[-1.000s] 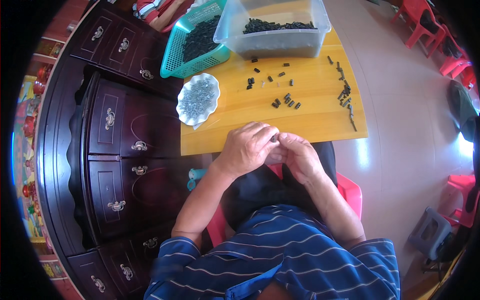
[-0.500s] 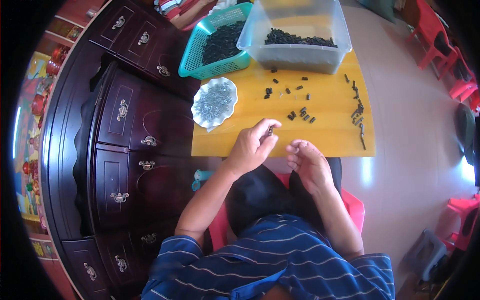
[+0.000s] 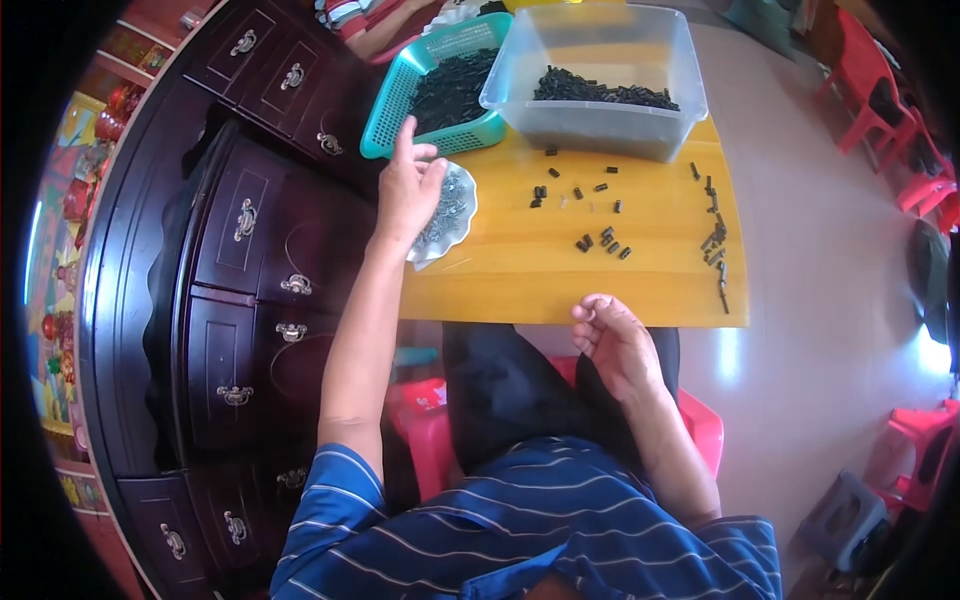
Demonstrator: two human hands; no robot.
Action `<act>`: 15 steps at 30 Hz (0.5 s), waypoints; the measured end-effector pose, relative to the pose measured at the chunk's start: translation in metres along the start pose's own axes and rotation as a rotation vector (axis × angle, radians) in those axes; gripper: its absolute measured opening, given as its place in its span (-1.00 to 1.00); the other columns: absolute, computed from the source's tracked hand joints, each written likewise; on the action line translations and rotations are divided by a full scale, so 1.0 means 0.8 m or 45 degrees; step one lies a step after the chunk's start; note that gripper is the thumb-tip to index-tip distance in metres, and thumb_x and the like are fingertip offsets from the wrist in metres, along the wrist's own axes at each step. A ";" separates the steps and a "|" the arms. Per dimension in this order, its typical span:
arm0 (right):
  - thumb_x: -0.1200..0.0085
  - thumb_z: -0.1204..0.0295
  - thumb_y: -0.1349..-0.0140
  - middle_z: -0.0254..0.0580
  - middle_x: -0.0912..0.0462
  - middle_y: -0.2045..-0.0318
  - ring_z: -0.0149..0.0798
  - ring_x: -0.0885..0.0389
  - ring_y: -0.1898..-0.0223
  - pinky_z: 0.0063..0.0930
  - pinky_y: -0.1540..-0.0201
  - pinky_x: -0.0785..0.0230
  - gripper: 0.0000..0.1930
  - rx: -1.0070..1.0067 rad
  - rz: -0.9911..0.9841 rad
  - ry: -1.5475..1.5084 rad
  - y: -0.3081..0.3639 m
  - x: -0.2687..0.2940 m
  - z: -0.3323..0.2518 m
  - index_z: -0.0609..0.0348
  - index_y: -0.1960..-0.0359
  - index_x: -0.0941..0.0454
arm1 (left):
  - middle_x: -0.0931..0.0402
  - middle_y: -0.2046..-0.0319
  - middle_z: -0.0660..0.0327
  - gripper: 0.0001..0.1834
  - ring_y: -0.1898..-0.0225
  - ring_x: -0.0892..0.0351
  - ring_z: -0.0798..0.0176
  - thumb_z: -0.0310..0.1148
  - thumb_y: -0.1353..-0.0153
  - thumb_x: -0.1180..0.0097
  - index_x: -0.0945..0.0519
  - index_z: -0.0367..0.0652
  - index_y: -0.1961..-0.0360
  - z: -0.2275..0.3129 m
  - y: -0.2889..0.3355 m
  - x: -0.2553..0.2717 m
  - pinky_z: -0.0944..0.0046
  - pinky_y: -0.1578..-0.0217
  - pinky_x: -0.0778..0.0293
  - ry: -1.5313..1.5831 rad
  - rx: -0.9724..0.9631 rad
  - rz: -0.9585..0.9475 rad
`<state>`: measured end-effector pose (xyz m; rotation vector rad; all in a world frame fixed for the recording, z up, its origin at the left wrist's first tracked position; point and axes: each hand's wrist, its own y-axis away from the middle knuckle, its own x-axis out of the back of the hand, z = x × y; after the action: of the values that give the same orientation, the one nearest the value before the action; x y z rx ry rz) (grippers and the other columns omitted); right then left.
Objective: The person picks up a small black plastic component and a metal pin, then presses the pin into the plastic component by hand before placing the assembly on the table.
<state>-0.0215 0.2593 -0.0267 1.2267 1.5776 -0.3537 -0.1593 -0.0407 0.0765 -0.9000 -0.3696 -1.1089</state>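
Note:
My left hand [image 3: 408, 198] reaches over the near edge of the teal basket [image 3: 375, 128], its index finger stretched out and the others loosely spread. No piece shows in it. The basket holds a heap of black pieces [image 3: 455, 92]. Partly under that hand, a scalloped white dish [image 3: 467, 205] holds many thin, shiny metal pins [image 3: 445, 212]. Over the table's front edge, my right hand [image 3: 622, 340] stays with fingers curled and thumb against the index finger; whatever is pinched there is too small to make out. Ahead of it lie several short black cylindrical pieces [image 3: 607, 238].
A clear plastic bin [image 3: 600, 125] with more black pieces stands at the back of the yellow wooden table [image 3: 500, 290]. Longer black pieces [image 3: 716, 236] line its right edge. Dark drawers [image 3: 300, 240] flank the left side. Another person's arm [image 3: 385, 30] shows behind the basket.
My left hand has moved from the table's front, where it pinched a small dark piece, up and left to the basket; that piece no longer shows in it. My right hand has barely moved.

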 end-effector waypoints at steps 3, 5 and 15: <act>0.03 0.36 -0.55 -0.18 -0.74 0.21 -0.37 -0.71 0.29 -0.50 0.10 -0.58 -0.80 0.003 0.005 -0.015 -0.002 0.002 0.001 0.20 0.06 -0.59 | -0.73 0.15 0.15 -0.55 0.31 -0.72 0.37 -0.48 -0.27 -0.25 -0.59 -0.16 -0.21 -0.001 0.027 -0.044 0.32 0.23 -0.62 0.056 -0.037 -0.285; 0.03 0.37 -0.55 -0.18 -0.74 0.20 -0.38 -0.70 0.30 -0.50 0.10 -0.58 -0.80 -0.005 -0.012 -0.024 -0.002 0.002 0.002 0.20 0.06 -0.59 | -0.73 0.17 0.14 -0.65 0.36 -0.72 0.34 -0.47 -0.24 -0.29 -0.66 -0.17 -0.08 0.001 0.051 -0.080 0.32 0.29 -0.61 -0.002 -0.050 -0.364; -0.06 0.29 -0.50 -0.26 -0.71 0.19 -0.39 -0.68 0.26 -0.48 0.09 -0.53 -0.81 0.015 -0.025 0.009 -0.001 0.007 0.001 0.13 0.06 -0.59 | -0.65 0.15 0.11 -0.75 0.00 -0.58 -0.06 -0.37 -0.16 -0.35 -0.72 -0.15 0.12 -0.002 0.040 -0.144 0.00 -0.02 -0.54 -0.401 -0.359 -0.268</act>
<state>-0.0214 0.2613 -0.0323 1.2231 1.5967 -0.3721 -0.1808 0.0336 -0.0153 -1.3158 -0.5873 -1.2331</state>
